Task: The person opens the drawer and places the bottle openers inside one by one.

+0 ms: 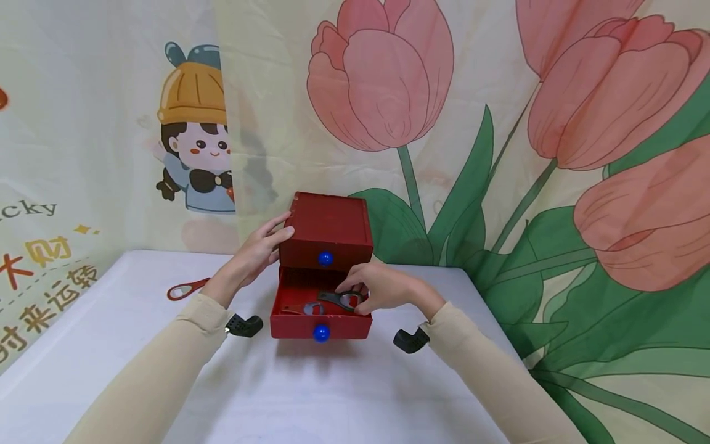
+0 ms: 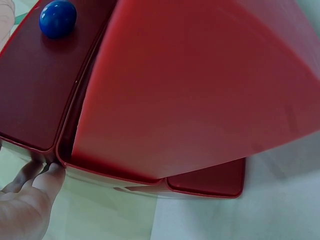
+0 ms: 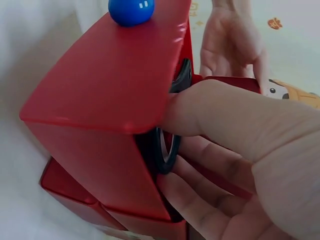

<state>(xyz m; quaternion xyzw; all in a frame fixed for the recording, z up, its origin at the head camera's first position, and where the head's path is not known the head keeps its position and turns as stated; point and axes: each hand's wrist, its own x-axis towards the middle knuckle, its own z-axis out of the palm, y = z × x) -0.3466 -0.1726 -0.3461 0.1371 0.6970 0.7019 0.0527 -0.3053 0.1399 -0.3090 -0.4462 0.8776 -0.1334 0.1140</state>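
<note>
A small red two-drawer box (image 1: 331,223) stands mid-table. Its upper drawer, with a blue knob (image 1: 325,258), is closed, and its lower drawer (image 1: 320,326) is pulled out. My left hand (image 1: 270,242) rests with straight fingers against the box's left side; its fingertips (image 2: 47,175) touch the box's edge. My right hand (image 1: 357,292) pinches a black bottle opener (image 1: 339,300) inside the open drawer. The opener's ring (image 3: 167,147) shows between thumb and fingers behind the drawer front (image 3: 110,80). Another opener with a metal head (image 1: 302,308) lies in the drawer.
A red bottle opener (image 1: 185,288) lies on the white table (image 1: 310,394) left of the box. A printed cloth backdrop (image 1: 499,123) hangs close behind the table. The table's edge runs along the left and right sides.
</note>
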